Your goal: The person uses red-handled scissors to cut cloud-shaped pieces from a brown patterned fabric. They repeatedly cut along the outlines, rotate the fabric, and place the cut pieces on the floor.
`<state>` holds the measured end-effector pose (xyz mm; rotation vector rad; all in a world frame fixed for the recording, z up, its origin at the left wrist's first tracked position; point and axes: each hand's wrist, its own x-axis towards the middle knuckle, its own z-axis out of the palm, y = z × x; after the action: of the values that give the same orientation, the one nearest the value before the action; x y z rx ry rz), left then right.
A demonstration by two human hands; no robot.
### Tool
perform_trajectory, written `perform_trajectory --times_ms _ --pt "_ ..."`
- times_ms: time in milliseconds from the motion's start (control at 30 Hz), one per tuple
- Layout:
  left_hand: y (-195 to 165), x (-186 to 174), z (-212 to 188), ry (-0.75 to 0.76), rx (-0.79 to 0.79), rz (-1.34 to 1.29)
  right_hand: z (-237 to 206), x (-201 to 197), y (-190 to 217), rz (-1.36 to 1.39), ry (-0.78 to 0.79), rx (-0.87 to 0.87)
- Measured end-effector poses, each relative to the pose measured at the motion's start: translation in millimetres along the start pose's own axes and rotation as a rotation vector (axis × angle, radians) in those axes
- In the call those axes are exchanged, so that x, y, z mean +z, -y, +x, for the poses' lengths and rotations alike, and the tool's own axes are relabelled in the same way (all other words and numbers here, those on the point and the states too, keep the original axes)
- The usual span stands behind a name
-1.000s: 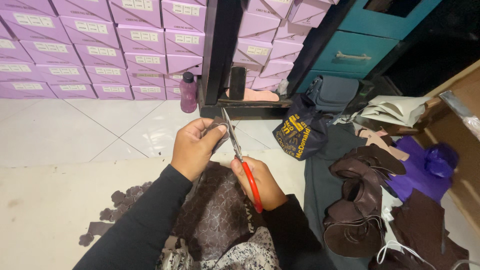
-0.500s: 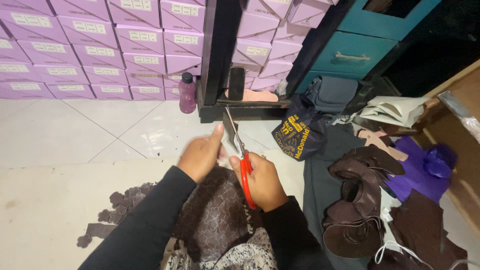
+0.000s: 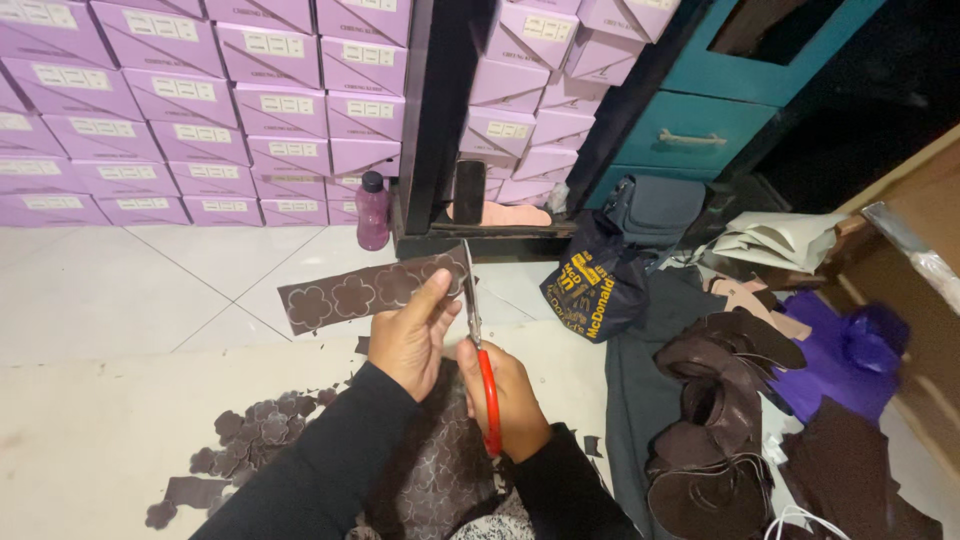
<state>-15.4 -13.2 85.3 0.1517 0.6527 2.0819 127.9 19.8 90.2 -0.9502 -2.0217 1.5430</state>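
Wall of purple shoe boxes (image 3: 200, 110) at the back, white tiled floor (image 3: 110, 290) below them, beige mat (image 3: 90, 440) under the work. Right of that: heap of dark brown leather pieces (image 3: 720, 420), purple bag (image 3: 850, 350), dark printed bag (image 3: 590, 285), small purple bottle (image 3: 372, 210) by the black post (image 3: 440, 110). Main item: dark brown leather strip (image 3: 370, 290) stamped with 4 or so flower outlines, held up flat in the air above the floor, in front of the post base. Left hand (image 3: 410, 335) is closed on the strip's right end, thumb on top, right next to the cut line. Right hand (image 3: 505, 395) is closed around the red handles of the scissors (image 3: 475, 330); blades point up and away, meeting the strip's right edge beside the left thumb. Risks: thumb sits just beside the blades, so a fast close could nick it. The strip's long left end hangs unsupported, so it can droop or twist and pull the cut off the flower outline. Cut flower pieces (image 3: 255, 435) lie loose on the mat near the left sleeve; an arm sweep would scatter them. Another patterned sheet (image 3: 435, 470) lies in the lap under both wrists and could snag on the blades.
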Motion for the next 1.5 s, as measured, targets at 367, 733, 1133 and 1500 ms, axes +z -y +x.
perform_trajectory --times_ms 367,733,1133,1500 --pt "0.3 13.5 -11.5 -0.149 0.112 0.321 7.6 -3.0 -9.6 0.135 0.078 0.011" --pt "-2.2 10.6 -13.1 -0.170 0.151 0.301 5.4 1.2 -5.5 0.147 0.082 -0.016" --pt "-15.4 7.4 -9.9 -0.090 0.215 0.331 6.5 1.0 -1.0 0.137 0.112 -0.008" --pt "-28.5 2.8 -5.0 0.021 0.164 0.454 8.8 -5.9 7.6 0.000 0.117 -0.010"
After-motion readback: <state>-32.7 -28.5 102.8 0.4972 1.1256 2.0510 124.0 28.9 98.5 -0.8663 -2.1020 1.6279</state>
